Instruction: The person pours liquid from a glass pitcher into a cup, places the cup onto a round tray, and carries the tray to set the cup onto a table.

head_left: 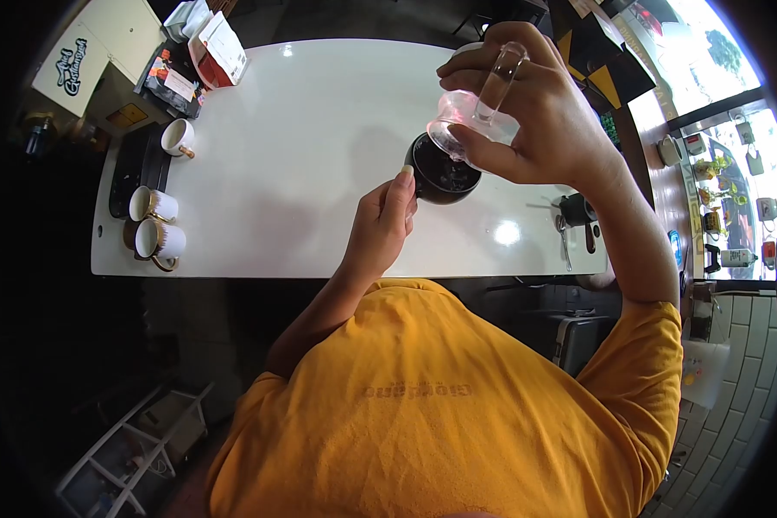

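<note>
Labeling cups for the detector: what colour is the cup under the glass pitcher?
Black, glossy, with a dark inside; the cup shows in the head view, the only one.

On the table (319,129) I saw the cup (441,173) near the middle, with my left hand (384,220) just before it and my right hand (527,104) tilting a glass pitcher (479,121) above it. Three mugs (157,224) stood at the left edge.

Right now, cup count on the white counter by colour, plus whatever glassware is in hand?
White cups: 3
Black cup: 1, held by the left hand
Clear glass pitcher: 1, tilted over the black cup in the right hand
Total: 5
</note>
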A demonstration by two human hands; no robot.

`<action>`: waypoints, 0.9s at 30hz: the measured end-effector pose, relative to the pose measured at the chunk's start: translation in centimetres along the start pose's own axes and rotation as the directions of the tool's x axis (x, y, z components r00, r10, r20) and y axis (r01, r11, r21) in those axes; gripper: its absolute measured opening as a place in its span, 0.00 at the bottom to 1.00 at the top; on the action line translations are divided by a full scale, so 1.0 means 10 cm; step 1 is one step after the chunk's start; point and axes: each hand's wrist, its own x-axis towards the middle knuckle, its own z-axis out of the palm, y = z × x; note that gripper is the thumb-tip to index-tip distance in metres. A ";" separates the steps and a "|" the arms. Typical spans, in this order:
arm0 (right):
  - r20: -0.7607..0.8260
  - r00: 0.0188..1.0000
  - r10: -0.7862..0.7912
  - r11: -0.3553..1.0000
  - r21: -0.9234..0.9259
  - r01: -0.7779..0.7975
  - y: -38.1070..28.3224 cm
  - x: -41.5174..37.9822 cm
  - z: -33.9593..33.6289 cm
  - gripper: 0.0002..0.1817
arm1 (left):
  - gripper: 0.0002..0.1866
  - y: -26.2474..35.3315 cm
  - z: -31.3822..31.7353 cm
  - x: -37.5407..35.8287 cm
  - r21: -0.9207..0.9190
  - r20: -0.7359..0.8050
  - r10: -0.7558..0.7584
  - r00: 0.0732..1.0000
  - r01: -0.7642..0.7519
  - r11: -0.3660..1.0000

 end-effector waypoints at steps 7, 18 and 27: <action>0.002 1.000 -0.017 1.000 -0.002 0.017 -0.02 -0.04 0.01 0.18 | 0.19 -0.01 0.01 0.00 -0.001 0.005 -0.005 1.000 0.005 1.000; -0.005 0.998 -0.055 0.996 -0.066 0.055 -0.01 -0.13 0.04 0.18 | 0.20 -0.02 0.03 0.00 -0.009 -0.005 -0.022 1.000 0.022 1.000; -0.033 0.987 -0.157 0.985 -0.078 0.154 0.01 -0.18 -0.01 0.20 | 0.20 -0.03 0.05 0.02 -0.009 -0.013 -0.033 0.999 0.032 0.999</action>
